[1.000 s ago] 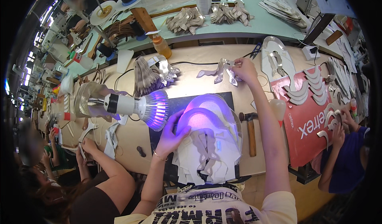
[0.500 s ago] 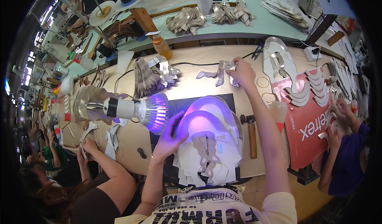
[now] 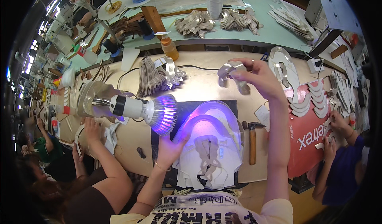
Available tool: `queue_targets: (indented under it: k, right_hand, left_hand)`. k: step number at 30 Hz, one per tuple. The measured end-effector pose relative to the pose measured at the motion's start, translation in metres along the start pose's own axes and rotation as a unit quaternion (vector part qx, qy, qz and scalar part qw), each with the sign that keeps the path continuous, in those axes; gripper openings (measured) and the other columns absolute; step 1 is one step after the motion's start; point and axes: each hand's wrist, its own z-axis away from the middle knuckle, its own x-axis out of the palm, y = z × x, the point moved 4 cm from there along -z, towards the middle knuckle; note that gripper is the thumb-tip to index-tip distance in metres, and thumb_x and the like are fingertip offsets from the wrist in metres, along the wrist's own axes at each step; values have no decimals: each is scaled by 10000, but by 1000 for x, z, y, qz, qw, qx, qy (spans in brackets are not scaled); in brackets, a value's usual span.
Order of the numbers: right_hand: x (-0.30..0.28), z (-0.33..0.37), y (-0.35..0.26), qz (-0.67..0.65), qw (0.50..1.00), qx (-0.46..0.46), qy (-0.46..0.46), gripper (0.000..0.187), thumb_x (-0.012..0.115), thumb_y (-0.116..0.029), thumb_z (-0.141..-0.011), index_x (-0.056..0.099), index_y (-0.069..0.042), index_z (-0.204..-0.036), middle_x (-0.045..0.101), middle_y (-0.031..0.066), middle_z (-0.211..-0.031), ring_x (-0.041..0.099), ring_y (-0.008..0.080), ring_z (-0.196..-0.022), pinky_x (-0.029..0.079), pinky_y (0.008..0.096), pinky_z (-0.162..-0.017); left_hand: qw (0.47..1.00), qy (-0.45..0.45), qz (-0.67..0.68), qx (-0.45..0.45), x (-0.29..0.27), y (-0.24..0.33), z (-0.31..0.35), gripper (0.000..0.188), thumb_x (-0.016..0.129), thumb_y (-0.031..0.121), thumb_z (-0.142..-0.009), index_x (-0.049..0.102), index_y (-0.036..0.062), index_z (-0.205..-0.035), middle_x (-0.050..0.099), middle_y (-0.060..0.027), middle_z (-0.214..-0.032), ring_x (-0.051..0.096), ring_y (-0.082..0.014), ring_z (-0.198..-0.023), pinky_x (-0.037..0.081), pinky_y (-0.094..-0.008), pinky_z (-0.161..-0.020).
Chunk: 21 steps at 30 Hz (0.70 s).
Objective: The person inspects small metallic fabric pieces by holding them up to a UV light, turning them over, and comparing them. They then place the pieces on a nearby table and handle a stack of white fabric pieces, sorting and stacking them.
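Right grip [image 3: 260,78] pinches grey straps [image 3: 226,69] above the counter [image 3: 203,82], apparently letting ends hang free; left grip [image 3: 169,150], closure indeterminable, borders the lamplit stack [image 3: 191,157], presumably steadying it.

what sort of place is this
Probably a shoe or leather-goods workshop: bunches of cut strap-like pieces lie on the green table, a white spool stands among them, and a hammer lies nearer the person.
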Motion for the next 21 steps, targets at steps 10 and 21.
queue_targets:
  k: [10, 21]
  right_hand:
    - [45, 67, -98, -173, 984, 13, -32, 429, 661, 13, -800, 520, 56, -1203, 639, 161, -1040, 679, 236, -888, 563, 314, -784]
    - [64, 79, -98, -171, 984, 8, -47, 454, 690, -31, -805, 510, 66, -1210, 629, 128, -1074, 647, 181, -948, 540, 284, -823]
  left_hand:
    - [887, 122, 61, 441, 43, 78, 62, 891, 792, 311, -688, 332, 4, -1386, 400, -214, -1358, 390, -403, -1237, 273, -512, -1037]
    - [879, -204, 428, 55, 46, 121, -13, 551, 565, 152, -929, 322, 5, -1401, 539, -135, -1240, 520, -185, -1152, 413, -322, -978]
